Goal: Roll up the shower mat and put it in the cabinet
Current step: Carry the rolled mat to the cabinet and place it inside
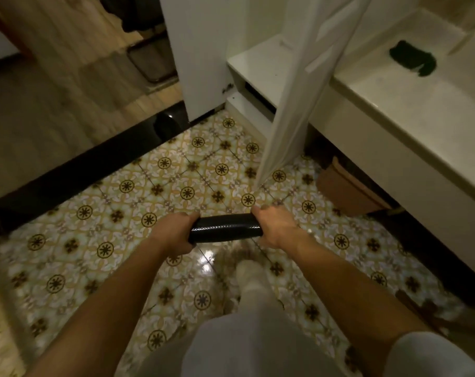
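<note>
The shower mat (pixel 225 227) is a tight black glossy roll, held level above the patterned tile floor at the middle of the view. My left hand (pixel 176 231) grips its left end and my right hand (pixel 274 228) grips its right end. Ahead stands the white cabinet (pixel 258 63) with both doors swung open; its bare white shelf shows between the left door (pixel 201 55) and the right door (pixel 293 112), which I see nearly edge-on. The roll is well short of the cabinet opening.
A long white sink counter (pixel 410 112) runs along the right, with a dark green cloth (pixel 413 59) on it. A cardboard box (pixel 347 191) sits under the counter. A black threshold strip (pixel 76 172) separates the tiles from the wooden floor at left. My leg in pale trousers (pixel 247 322) is below.
</note>
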`<control>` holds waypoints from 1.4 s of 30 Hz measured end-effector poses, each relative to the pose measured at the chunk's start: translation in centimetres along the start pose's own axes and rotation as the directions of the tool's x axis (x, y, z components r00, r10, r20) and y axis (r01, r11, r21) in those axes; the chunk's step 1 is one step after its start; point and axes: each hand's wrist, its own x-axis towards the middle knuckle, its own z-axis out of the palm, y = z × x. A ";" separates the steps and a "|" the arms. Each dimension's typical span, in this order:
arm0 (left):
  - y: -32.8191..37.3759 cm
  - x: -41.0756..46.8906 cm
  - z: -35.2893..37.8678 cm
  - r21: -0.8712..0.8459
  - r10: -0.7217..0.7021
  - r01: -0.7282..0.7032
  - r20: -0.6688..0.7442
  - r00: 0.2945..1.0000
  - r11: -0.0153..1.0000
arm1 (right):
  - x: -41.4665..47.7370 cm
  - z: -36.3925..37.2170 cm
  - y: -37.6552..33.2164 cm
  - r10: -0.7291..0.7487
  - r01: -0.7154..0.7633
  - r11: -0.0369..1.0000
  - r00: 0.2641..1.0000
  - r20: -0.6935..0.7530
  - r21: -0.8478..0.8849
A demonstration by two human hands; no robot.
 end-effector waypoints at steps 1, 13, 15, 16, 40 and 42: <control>-1.1 1.2 -0.8 -0.010 -0.012 0.012 0.000 1.000 1.000 | 1.9 -0.9 0.1 -0.016 0.016 1.000 1.000 -0.011 -0.001; -11.8 17.7 -13.2 0.033 -0.135 0.137 -0.032 0.990 0.990 | 23.7 -12.2 3.9 -0.120 0.121 0.992 0.992 -0.044 0.021; -13.4 20.0 -15.4 0.020 -0.144 0.145 -0.043 0.989 0.989 | 26.7 -14.4 4.4 -0.134 0.135 0.991 0.990 -0.055 0.013; -14.2 21.1 -16.3 0.024 -0.144 0.145 -0.046 0.989 0.989 | 28.3 -15.5 4.6 -0.135 0.135 0.991 0.990 -0.047 0.007; -28.2 54.0 -44.3 -0.301 0.422 -0.331 0.321 0.848 0.894 | 48.1 -34.9 15.7 0.150 -0.224 0.764 0.974 0.170 0.605; -28.0 55.7 -46.5 -0.461 0.468 -0.289 0.340 0.816 0.839 | 47.8 -36.1 17.4 0.169 -0.278 0.694 0.959 0.226 0.664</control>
